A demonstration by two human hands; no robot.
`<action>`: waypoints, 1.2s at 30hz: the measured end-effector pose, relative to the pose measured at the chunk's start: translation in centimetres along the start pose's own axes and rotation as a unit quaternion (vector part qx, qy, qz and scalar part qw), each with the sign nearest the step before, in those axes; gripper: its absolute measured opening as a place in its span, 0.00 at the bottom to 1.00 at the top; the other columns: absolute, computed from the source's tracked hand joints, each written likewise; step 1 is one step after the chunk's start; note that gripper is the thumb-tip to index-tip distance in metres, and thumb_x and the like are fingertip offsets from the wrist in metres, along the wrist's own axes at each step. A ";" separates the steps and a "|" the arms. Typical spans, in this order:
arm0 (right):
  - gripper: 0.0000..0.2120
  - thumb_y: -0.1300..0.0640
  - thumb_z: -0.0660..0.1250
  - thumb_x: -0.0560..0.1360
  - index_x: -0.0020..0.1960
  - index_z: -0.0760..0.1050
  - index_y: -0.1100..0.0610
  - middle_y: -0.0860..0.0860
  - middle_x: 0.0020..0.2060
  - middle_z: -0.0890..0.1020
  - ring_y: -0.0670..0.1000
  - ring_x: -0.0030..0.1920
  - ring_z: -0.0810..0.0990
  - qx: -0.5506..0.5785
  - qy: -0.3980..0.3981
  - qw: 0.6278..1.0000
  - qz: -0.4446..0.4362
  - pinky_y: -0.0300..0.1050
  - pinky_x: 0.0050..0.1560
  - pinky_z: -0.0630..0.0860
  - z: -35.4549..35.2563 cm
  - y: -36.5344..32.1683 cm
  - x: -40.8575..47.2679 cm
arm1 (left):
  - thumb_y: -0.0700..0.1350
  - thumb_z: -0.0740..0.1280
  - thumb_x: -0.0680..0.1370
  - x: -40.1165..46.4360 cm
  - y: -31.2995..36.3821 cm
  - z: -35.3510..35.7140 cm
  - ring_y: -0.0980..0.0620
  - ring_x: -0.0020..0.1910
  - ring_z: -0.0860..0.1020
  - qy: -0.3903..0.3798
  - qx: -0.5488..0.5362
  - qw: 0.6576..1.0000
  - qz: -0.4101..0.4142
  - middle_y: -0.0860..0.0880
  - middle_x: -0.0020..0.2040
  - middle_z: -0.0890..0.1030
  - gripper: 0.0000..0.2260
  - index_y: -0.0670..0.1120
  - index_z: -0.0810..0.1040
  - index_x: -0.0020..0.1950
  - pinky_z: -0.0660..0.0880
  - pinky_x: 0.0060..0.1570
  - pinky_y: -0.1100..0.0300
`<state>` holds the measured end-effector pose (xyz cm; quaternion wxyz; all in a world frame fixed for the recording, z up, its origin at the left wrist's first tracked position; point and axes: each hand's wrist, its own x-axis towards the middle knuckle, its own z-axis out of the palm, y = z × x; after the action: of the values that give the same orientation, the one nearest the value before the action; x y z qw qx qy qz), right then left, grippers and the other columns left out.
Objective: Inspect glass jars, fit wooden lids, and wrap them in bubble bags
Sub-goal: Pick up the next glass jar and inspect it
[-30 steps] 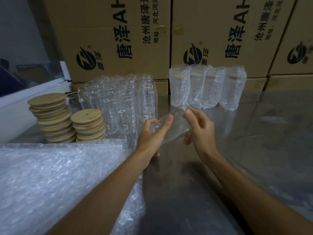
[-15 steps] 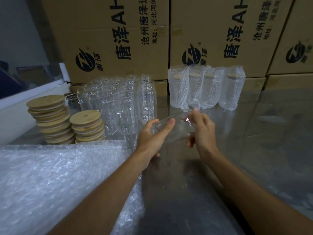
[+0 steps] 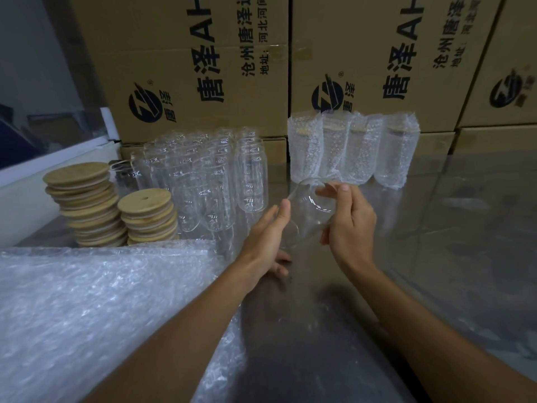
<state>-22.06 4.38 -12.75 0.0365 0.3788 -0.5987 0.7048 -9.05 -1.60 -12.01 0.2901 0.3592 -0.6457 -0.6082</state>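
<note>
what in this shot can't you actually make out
Head view, the only one:
- Clear glass jar held between left hand and right hand: chips or cracks unreadable through transparent glass in dim light.
- Four bubble-wrapped jars: glass hidden by wrap.
- Rear of the unwrapped glass jar cluster: count lost, front jars overlap.
- Brown cardboard cartons: printing cut by top edge.

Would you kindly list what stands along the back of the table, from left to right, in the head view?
Taller lid stack → shorter lid stack → bare jars → wrapped jars.
</note>
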 end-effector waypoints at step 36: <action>0.33 0.37 0.60 0.78 0.76 0.46 0.25 0.39 0.81 0.43 0.39 0.75 0.65 -0.068 -0.255 0.954 -0.141 0.52 0.62 0.78 0.7 0.2 -1.9 | 0.46 0.69 0.79 1.1 0.4 -1.0 0.57 0.37 0.83 -0.014 -0.173 0.978 0.114 0.49 0.53 0.81 0.19 0.64 0.70 0.65 0.77 0.29 0.60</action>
<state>-20.46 4.44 -13.99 0.0076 0.6235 -0.5752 0.5295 -8.90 -3.03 -11.63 0.4065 0.2192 -0.5714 -0.6784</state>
